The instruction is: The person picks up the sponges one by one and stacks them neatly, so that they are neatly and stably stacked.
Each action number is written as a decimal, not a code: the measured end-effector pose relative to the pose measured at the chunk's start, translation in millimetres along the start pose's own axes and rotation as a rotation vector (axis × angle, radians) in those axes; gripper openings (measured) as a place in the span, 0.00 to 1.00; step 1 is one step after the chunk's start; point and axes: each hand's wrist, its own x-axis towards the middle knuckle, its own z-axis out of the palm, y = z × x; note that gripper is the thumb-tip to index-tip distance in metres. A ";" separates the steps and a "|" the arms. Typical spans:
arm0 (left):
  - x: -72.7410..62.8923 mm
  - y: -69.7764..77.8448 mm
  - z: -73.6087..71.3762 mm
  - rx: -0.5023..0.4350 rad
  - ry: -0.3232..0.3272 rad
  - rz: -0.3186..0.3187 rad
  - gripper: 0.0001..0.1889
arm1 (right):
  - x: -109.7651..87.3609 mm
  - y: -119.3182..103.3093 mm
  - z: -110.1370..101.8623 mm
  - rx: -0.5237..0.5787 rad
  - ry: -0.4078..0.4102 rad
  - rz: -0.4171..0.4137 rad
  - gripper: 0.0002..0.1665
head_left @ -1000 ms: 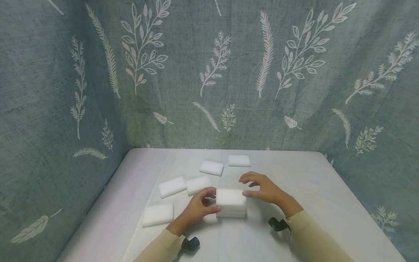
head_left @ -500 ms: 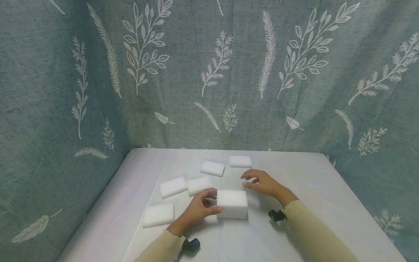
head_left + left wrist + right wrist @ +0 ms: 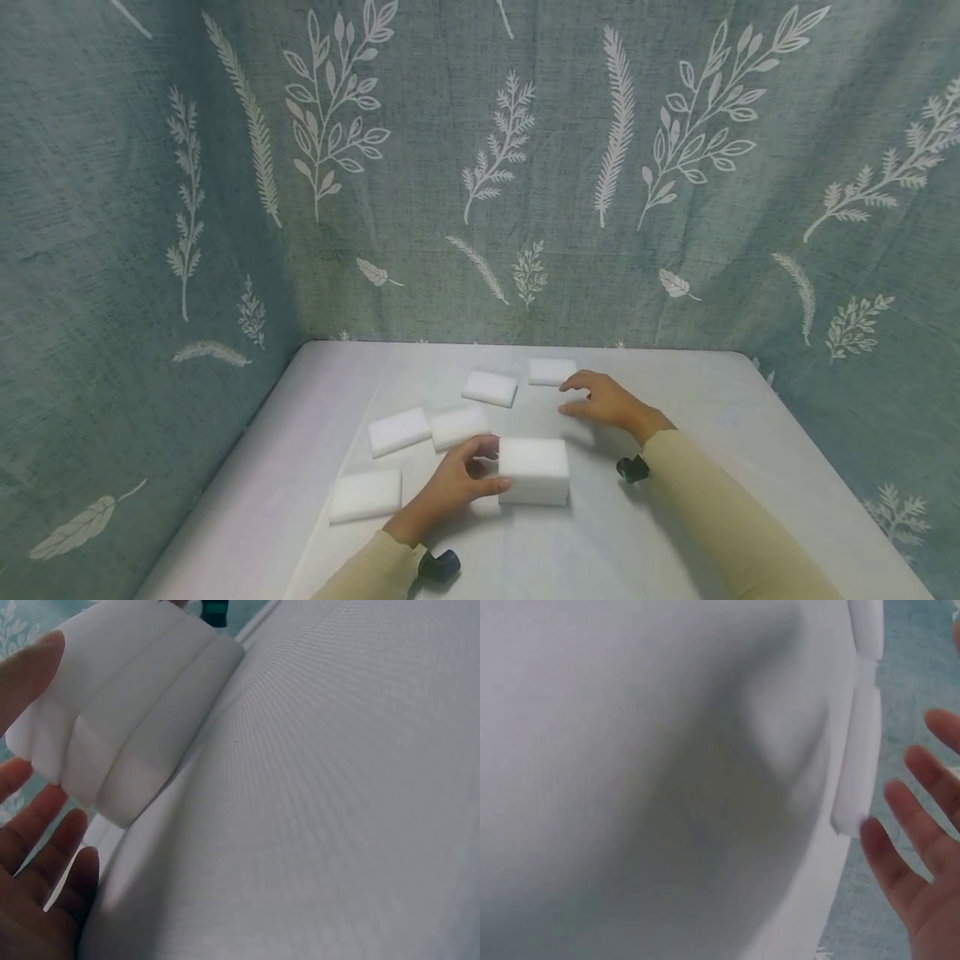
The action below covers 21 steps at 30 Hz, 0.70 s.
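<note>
A stack of several white sponge blocks [image 3: 533,471] stands on the table. My left hand [image 3: 453,483] grips its left end, the thumb on the near side and the fingers behind. In the left wrist view the layers of the stack show clearly, with the thumb [image 3: 34,671] against it. Beyond the stack, my right hand [image 3: 607,404] hovers with relaxed, spread fingers and holds nothing. Its fingertips are close to a single white sponge [image 3: 551,372] at the back, which they slightly overlap in the head view. The right wrist view shows those fingers [image 3: 915,810] beside that sponge.
More white sponges lie loose: one at the back [image 3: 490,388], two close together [image 3: 399,432] left of centre, and one at the near left [image 3: 366,496]. The white table [image 3: 660,533] is bordered by a leaf-patterned cloth [image 3: 480,208] behind and at the sides.
My right hand has left the right edge of the stack and moved back toward the far sponge. The left hand keeps its hold, and the stack stays in place.
</note>
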 end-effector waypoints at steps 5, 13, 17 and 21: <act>0.1 -0.4 0.7 0.001 0.001 0.000 0.28 | 7.5 3.9 4.0 -0.065 0.059 -0.023 0.27; 0.1 0.0 0.9 -0.007 -0.007 0.014 0.27 | 17.8 9.8 8.9 -0.142 0.096 -0.021 0.22; -0.9 -0.1 1.2 0.002 -0.003 0.020 0.28 | 22.9 11.2 7.3 -0.207 0.095 -0.034 0.21; -1.0 0.4 -0.2 0.016 0.006 0.018 0.28 | 30.6 11.0 4.6 -0.239 0.093 -0.019 0.21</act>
